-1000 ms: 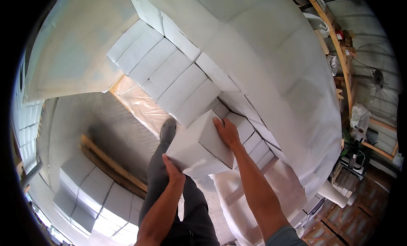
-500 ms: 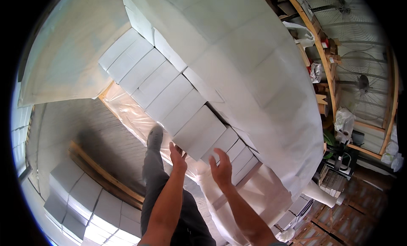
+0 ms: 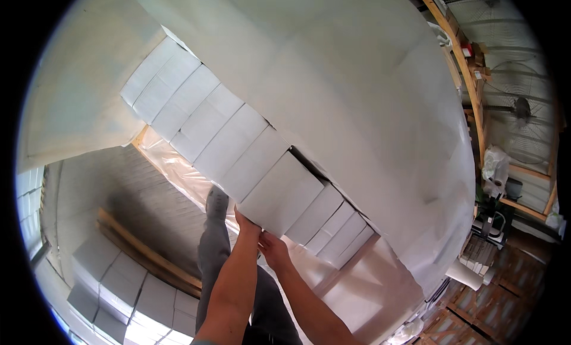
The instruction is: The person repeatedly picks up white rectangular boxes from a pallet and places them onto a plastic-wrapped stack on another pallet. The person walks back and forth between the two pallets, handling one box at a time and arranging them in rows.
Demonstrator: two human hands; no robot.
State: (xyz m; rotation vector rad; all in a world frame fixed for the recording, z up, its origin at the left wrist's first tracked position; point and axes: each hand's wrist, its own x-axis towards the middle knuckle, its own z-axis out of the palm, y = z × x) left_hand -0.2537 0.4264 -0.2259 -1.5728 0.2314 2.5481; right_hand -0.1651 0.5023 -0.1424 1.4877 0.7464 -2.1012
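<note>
A row of white boxes (image 3: 202, 116) runs diagonally from the upper left to the lower right. The broadest of them, a white box (image 3: 282, 193), lies nearest to my hands. At its near left corner is my left hand (image 3: 247, 224), touching it, with most of the fingers hidden behind the wrist and the box edge. My right hand (image 3: 273, 251) is close beside the left one, just below the same box's near edge. Its fingertips point toward the left hand and are partly hidden. I cannot tell whether either hand grips anything.
Big whitish sheeting (image 3: 357, 101) rises along the far side of the row. Clear plastic film (image 3: 172, 161) lies along the near side. More white boxes (image 3: 122, 279) stand at the lower left by a wooden beam (image 3: 148, 250). Wire fans (image 3: 521, 108) and shelving are at the right.
My right hand has moved left and down from the box's right side to beside my left hand. My left hand has come against the box's corner. The view has shifted slightly.
</note>
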